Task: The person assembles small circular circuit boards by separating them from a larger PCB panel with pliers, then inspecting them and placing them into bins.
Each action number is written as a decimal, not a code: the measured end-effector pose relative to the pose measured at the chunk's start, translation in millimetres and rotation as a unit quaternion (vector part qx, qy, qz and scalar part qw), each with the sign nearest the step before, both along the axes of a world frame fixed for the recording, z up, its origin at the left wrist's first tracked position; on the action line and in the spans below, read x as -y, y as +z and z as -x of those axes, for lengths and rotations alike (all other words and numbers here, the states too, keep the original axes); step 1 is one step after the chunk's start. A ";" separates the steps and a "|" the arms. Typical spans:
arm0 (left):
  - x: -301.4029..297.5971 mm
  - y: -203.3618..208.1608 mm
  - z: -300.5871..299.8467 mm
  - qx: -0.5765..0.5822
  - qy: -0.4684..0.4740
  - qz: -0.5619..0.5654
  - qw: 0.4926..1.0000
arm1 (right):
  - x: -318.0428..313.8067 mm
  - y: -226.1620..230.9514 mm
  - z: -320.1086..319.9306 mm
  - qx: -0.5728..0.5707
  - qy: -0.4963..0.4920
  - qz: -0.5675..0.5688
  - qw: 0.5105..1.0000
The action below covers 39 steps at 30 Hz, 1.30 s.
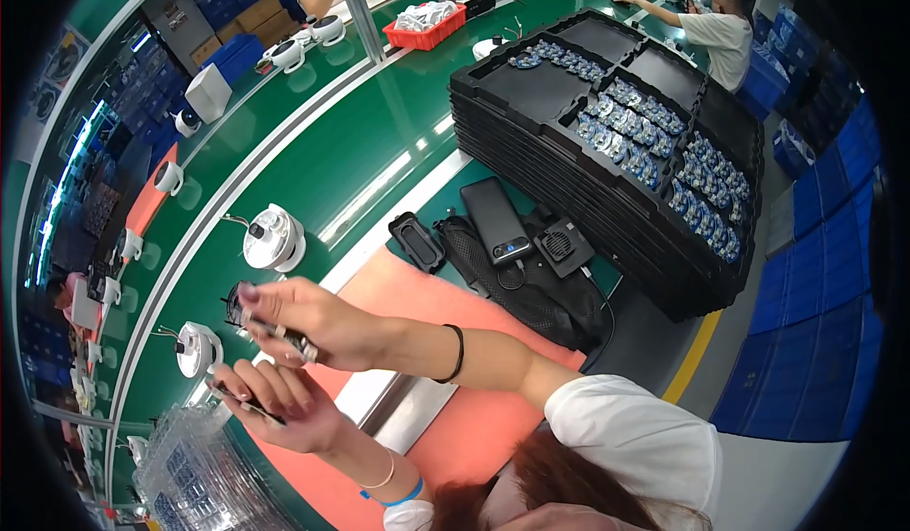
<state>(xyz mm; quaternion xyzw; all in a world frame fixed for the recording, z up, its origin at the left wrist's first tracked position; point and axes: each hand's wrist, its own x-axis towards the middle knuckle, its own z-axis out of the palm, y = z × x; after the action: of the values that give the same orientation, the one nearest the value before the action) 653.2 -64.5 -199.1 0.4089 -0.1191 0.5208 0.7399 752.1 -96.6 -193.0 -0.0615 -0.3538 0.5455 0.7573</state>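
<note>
My right hand, with a black band at the wrist, is closed on a small dark part with a silvery edge. Thin black wire-like bits stick out past its thumb. Just below it, my left hand has its fingers curled round a thin dark piece, largely hidden by the fingers. The kind of either piece cannot be made out. Close by on the green table stand two round white housings, one beyond my right hand and one left of my hands, both with loose wires. An orange mat lies under my forearms.
At the right rises a tall stack of black trays; the top one holds many blue-and-white circuit boards. Before it lie a black power bank, a small fan unit and a mesh bag. Clear plastic trays are stacked lower left. Co-workers sit farther off.
</note>
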 end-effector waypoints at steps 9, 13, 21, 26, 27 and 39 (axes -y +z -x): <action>-5.3 -5.0 -9.4 -0.155 0.285 0.022 0.946 | -4.6 0.1 -3.0 0.122 -0.140 0.029 0.982; -37.0 -16.1 10.1 -0.135 0.229 -0.022 0.964 | -12.8 0.5 0.2 0.121 -0.232 0.026 0.965; -39.6 -3.4 32.4 -0.187 0.216 -0.027 0.958 | -21.0 10.2 27.8 0.131 -0.416 0.007 0.900; -25.4 -2.5 23.3 -0.181 0.258 -0.001 0.949 | -27.8 4.7 38.5 0.131 -0.434 -0.004 0.891; -23.7 -3.1 21.5 -0.173 0.256 0.000 0.951 | -24.9 4.8 41.3 0.135 -0.407 0.007 0.903; -27.2 -9.2 21.8 -0.090 0.266 0.063 0.958 | -36.4 -5.7 41.5 0.246 -0.320 0.033 0.914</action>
<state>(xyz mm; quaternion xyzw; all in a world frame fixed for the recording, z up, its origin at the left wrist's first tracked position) 631.4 -37.2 -208.3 0.4234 0.0940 0.6665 0.6063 710.6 -60.1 -198.7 -0.3288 -0.4721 0.2531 0.7778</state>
